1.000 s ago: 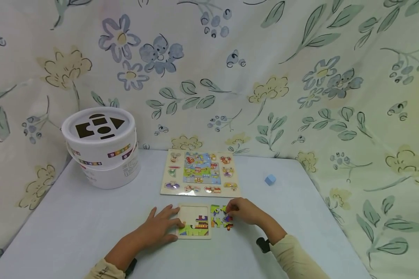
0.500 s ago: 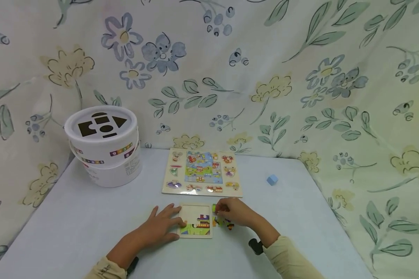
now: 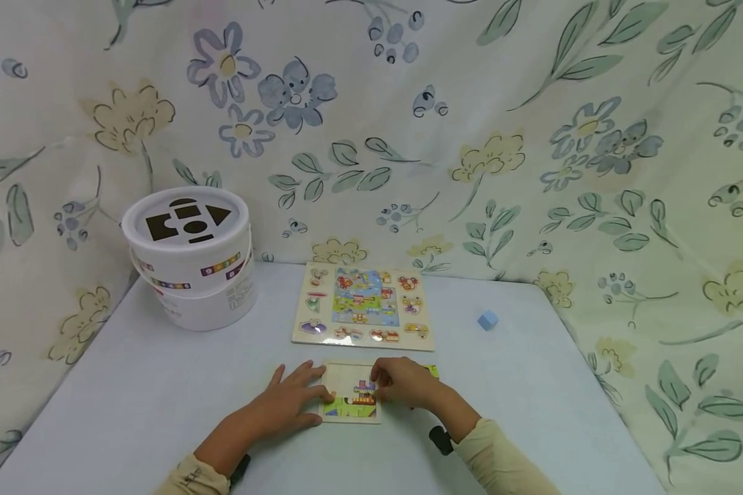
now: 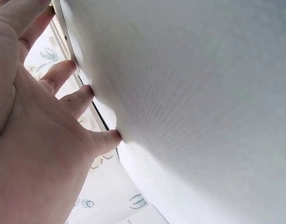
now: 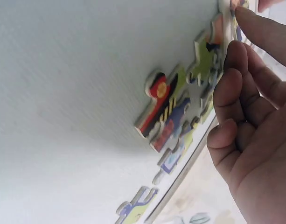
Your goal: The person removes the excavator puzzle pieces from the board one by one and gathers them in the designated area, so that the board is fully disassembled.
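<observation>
A small square wooden puzzle tray (image 3: 343, 373) lies on the white table, its lower part and right side filled with colourful pieces. My left hand (image 3: 285, 404) rests at its left edge with fingers spread, one fingertip on the tray; in the left wrist view, the fingertips of that hand (image 4: 49, 126) touch the table and the tray's side. Over the tray's right edge, my right hand (image 3: 405, 382) pinches a puzzle piece, mostly hidden by the fingers. Several loose puzzle pieces (image 5: 163, 105) lie under and beside that hand in the right wrist view.
Behind the tray lies a larger wooden picture board (image 3: 300, 330). A white lidded bucket (image 3: 192, 275) with shape cut-outs stands at the back left. Toward the back right sits a small blue cube (image 3: 488, 320). A floral cloth (image 3: 371, 206) hangs behind the table.
My right hand has moved left from the loose pieces to the tray's right side, bringing a puzzle piece. The left hand has stayed on the tray. The head view has shifted slightly.
</observation>
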The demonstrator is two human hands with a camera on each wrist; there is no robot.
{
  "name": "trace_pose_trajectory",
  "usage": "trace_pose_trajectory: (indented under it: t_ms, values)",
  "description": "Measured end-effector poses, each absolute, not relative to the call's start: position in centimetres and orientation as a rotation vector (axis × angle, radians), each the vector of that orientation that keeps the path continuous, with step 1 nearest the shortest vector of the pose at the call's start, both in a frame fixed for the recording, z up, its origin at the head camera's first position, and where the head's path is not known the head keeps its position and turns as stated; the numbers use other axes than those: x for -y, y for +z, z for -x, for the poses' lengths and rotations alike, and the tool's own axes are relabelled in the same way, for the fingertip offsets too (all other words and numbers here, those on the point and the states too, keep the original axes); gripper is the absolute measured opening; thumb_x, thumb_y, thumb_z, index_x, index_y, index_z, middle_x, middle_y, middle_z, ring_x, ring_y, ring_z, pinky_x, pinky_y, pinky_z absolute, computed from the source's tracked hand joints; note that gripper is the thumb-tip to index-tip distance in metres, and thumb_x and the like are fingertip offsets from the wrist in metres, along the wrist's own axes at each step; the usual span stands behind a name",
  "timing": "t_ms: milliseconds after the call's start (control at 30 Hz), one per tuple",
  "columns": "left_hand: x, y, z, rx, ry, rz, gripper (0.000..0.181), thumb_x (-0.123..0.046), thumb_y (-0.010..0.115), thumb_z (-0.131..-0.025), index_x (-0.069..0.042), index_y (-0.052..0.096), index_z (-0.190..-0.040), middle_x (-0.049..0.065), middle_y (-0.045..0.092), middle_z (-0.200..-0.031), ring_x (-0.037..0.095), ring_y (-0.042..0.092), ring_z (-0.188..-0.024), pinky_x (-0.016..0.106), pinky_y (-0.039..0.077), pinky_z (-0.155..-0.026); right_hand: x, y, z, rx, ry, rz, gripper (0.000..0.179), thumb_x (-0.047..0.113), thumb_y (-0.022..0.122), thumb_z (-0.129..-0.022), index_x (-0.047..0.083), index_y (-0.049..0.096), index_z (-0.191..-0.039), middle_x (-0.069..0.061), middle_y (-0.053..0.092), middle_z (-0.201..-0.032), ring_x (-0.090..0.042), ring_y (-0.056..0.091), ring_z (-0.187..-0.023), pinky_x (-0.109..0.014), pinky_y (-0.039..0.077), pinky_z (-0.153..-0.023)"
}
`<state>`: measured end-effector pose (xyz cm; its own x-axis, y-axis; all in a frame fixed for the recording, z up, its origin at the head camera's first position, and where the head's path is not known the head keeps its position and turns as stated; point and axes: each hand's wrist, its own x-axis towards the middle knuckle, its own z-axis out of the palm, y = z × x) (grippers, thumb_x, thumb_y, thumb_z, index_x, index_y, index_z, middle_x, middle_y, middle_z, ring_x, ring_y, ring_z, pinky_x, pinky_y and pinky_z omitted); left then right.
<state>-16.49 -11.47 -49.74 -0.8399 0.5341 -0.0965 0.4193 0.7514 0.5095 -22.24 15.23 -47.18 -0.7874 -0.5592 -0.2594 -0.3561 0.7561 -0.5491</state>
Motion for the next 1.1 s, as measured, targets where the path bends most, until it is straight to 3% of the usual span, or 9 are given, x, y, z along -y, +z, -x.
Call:
trace_pose_trajectory:
  t_ms: [267,500,800,1100]
  values:
    - [11.5,-49.6,16.5,-2.712,0.706,-0.748,0.031,-0.038,0.071,-0.087,-0.030,0.067,-0.117,0.010,0.040,-0.152,0.040,0.022,-0.145,0.076,0.010,-0.106,-14.9,-47.1,22.3,-2.586,-0.671,0.742,0.020,0.017,0.076,-0.084,0.018,0.056,-0.088,0.008,0.054,-0.076,-0.006,0.049,-0.069,-0.021,0.042,-0.059]
    - [11.5,-49.6,16.7,-2.708,0.710,-0.753,0.032,-0.038,0.071,-0.087,-0.030,0.067,-0.117,0.011,0.040,-0.151,0.041,0.022,-0.145,0.076,0.010,-0.106,-15.3,-47.0,22.5,-2.509,-0.787,0.695,0.013,0.020,0.070,-0.090,0.017,0.058,-0.087,0.006,0.057,-0.075,-0.008,0.050,-0.066,-0.022,0.043,-0.055]
    - [11.3,-49.7,16.6,-2.696,0.699,-0.740,0.031,-0.038,0.071,-0.087,-0.031,0.067,-0.116,0.009,0.040,-0.152,0.040,0.022,-0.145,0.077,0.009,-0.106,-15.2,-47.8,21.9,-2.545,-0.750,0.724,0.019,0.015,0.075,-0.084,0.019,0.057,-0.088,0.009,0.056,-0.075,-0.005,0.050,-0.068,-0.021,0.044,-0.060]
    - [11.4,-49.5,16.5,-2.699,0.704,-0.745,0.031,-0.038,0.071,-0.086,-0.030,0.067,-0.117,0.010,0.040,-0.152,0.041,0.022,-0.145,0.076,0.010,-0.106,-14.9,-48.0,21.3,-2.613,-0.626,0.793,0.016,0.014,0.073,-0.086,0.021,0.058,-0.085,0.012,0.055,-0.075,-0.003,0.049,-0.068,-0.019,0.043,-0.060]
